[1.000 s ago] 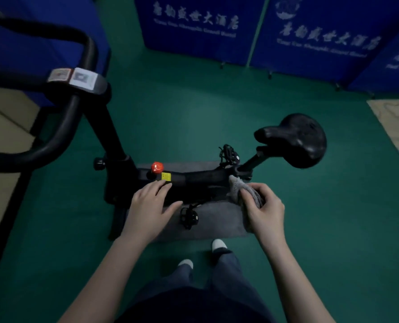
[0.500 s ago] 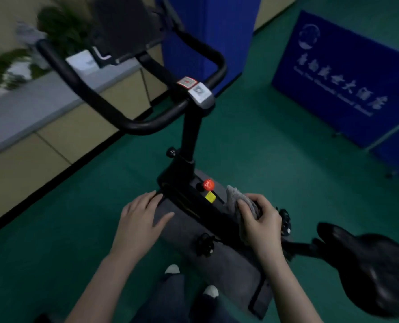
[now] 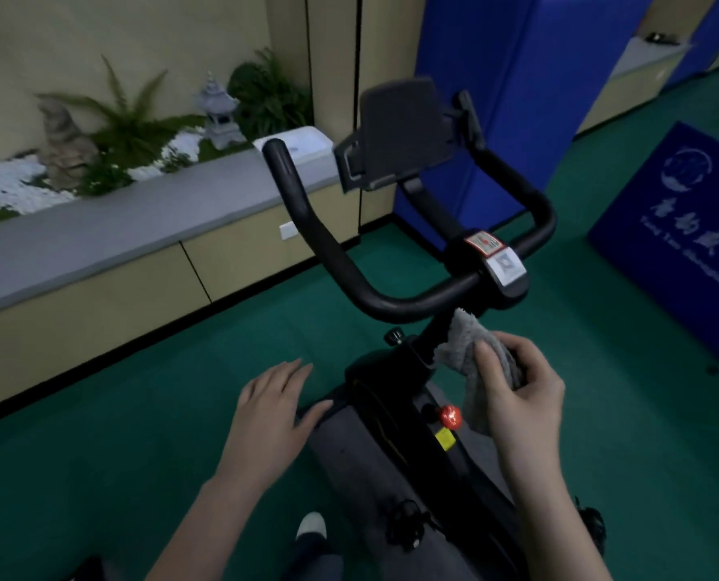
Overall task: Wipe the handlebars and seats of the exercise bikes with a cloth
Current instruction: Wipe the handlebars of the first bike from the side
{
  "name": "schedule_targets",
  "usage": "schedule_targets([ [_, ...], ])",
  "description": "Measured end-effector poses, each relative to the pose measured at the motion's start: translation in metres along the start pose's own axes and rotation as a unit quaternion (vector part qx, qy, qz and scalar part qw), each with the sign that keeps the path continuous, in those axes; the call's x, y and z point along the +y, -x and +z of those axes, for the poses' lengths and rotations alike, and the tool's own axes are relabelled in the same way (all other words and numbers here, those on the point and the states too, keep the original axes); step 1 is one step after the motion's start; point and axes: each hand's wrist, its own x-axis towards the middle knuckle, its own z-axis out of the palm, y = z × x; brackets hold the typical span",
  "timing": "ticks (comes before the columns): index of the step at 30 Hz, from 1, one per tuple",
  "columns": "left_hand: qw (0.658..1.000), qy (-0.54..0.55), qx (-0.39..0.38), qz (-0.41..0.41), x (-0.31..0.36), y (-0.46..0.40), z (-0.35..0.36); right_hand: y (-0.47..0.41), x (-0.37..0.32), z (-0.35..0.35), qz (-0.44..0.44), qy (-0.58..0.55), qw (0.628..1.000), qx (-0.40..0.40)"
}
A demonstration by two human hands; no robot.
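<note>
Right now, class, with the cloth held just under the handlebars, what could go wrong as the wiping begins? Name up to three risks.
1. The right hand grips the cloth bunched, with a loose end hanging near the red knob; it might snag there.
2. The left hand lies open beside the frame, holding nothing, so the bike may wobble under pressure.
3. The tablet holder stands above the handlebars; a wide stroke could knock it.
</note>
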Motion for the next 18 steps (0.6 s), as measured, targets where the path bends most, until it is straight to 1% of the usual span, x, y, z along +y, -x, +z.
schedule_targets([
  [5, 1.0, -0.011, 0.016, 0.003, -0.039, -0.032, -0.017, -0.021, -0.023, 0.057, -0.022, -0.006, 1.0, -0.009],
  [9, 0.999, 0.006, 0.038, 0.001, -0.061, -0.055, -0.027, -0.034, -0.033, 0.088, -0.032, -0.004, 0.999, -0.001],
  [12, 0.998, 0.021, 0.052, -0.001, -0.069, -0.069, -0.033, -0.045, -0.042, 0.104, -0.048, 0.005, 0.999, -0.004],
  [18, 0.996, 0.024, 0.081, 0.001, -0.066, -0.102, -0.048, -0.069, -0.056, 0.14, -0.087, 0.041, 0.994, -0.05],
])
